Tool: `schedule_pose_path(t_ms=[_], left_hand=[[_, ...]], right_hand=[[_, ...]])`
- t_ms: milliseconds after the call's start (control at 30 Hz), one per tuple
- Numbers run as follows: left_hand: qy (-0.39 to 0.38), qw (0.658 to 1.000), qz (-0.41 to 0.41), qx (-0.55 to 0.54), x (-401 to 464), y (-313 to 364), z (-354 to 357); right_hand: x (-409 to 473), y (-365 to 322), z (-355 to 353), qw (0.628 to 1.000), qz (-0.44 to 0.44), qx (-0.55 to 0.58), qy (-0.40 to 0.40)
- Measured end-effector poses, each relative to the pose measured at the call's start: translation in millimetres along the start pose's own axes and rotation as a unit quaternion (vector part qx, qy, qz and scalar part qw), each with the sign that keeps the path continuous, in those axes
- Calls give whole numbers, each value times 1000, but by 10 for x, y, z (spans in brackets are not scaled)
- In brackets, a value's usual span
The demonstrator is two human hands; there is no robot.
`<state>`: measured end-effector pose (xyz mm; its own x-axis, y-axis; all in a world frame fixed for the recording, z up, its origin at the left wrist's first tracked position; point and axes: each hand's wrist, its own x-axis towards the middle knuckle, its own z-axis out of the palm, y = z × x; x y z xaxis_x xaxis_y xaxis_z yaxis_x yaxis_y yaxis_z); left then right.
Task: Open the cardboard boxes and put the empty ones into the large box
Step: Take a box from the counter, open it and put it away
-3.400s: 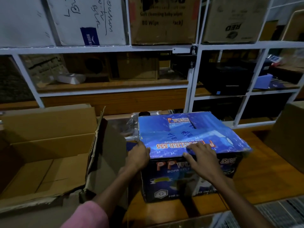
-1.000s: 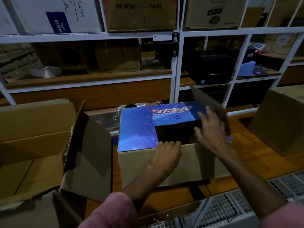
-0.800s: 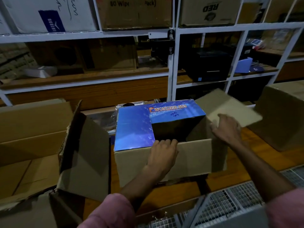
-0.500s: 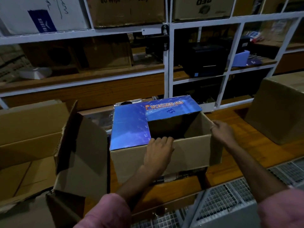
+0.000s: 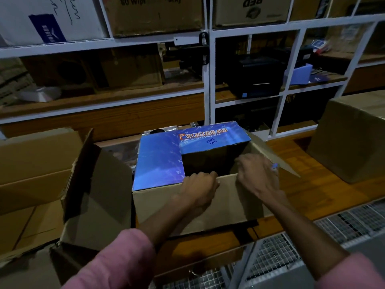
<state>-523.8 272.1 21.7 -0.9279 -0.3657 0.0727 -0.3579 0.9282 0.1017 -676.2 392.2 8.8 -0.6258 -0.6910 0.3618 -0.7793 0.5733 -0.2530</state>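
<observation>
The blue "Wonder 555" tape box (image 5: 158, 163) stands on the wooden bench in front of me. Its left and far flaps lie flat, and a dark opening shows beside them. The brown front flap (image 5: 229, 201) hangs down toward me, with my left hand (image 5: 198, 190) curled over its top edge. My right hand (image 5: 258, 174) is bent over the near right corner of the opening, beside the raised right flap (image 5: 270, 157). The large open cardboard box (image 5: 31, 163) stands at the left, its flap leaning against the blue box.
A closed brown carton (image 5: 350, 142) sits on the bench (image 5: 312, 174) at the right. White shelving (image 5: 208, 80) with cartons and dark equipment fills the back. A wire mesh surface (image 5: 333, 226) lies below the bench edge near me.
The blue box's top was closed and now stands open. My right hand swung the right flap outward, then moved left to the near right corner. My left hand stays on the front flap.
</observation>
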Motion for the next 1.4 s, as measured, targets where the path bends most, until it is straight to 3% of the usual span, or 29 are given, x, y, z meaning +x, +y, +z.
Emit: schedule_pose_path(t_ms=[100, 167, 367, 533, 600, 667, 733, 800, 1200, 1267, 1400], left_hand=[[-109, 994, -17, -27, 149, -17, -135], [-133, 991, -26, -18, 190, -70, -148], [-40, 992, -104, 60, 97, -276, -288], [24, 969, -213, 126, -88, -1065, -233], [27, 954, -282, 93, -176, -1332, -177], [26, 947, -320, -10, -211, -1493, -143], [28, 938, -325, -122, -220, -1559, -130], [40, 934, -325, -143, -227, -1581, -117], [50, 972, -230, -31, -567, -1469, -236], [37, 969, -244, 0, -720, -1380, -189], [59, 960, -275, 11, -819, -1308, -113]], right_hand=[[26, -350, 9, 995, -42, 57, -77], [41, -432, 45, 995, -28, 46, -83], [-4, -371, 174, 998, -22, 20, -50], [-4, -371, 225, 999, -22, 18, -22], [-37, -392, 253, 999, -35, 26, 11], [-76, -417, 270, 996, -58, 27, 57], [-114, -431, 278, 994, -85, 29, 60], [-161, -451, 297, 992, -116, 35, 26], [-366, -602, 305, 975, -213, -16, 54], [-521, -556, 153, 975, -223, -7, 26], [-465, -517, -129, 978, -119, 82, -153]])
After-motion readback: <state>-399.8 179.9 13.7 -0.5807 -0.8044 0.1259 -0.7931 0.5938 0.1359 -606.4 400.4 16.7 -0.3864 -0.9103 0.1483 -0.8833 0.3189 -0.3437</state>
